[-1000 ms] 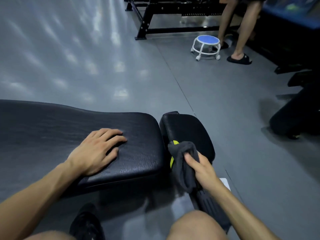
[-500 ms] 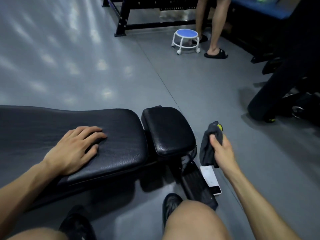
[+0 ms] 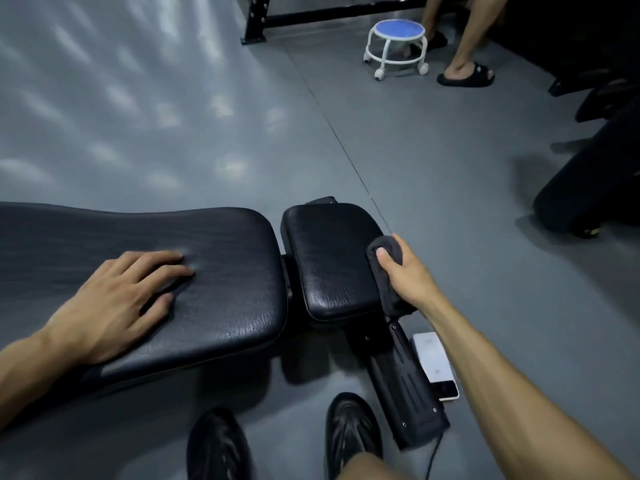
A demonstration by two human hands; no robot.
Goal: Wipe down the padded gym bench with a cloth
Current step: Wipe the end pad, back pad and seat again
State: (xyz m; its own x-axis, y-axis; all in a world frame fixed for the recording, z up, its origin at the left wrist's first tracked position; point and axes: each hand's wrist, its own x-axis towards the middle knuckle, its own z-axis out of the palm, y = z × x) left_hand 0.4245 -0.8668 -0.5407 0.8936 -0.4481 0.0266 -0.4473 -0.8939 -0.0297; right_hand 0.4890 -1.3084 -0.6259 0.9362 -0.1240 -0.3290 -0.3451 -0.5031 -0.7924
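The left hand [image 3: 128,299] lies flat on the long pad [image 3: 214,271] of the bench, fingers straight and a little spread, pressing down and holding nothing. To its right, across a narrow gap, sits the small pad [image 3: 329,261]. At that pad's right edge the right hand [image 3: 405,271] grips the dark cloth [image 3: 384,268], thumb on top and fingers curled round the bunched fabric, which hangs down along the pad's side.

The step in hand looks like wiping the small pad's right side. To do it well, keep the left hand braced so the bench stays put, press the cloth against the side and draw it from the far end to the near end in one pass. Opening the bunch out would put more fabric on the vinyl. A phone [image 3: 436,365] lies on the floor just below, beside the frame [image 3: 405,386]; mind it with the trailing cloth.
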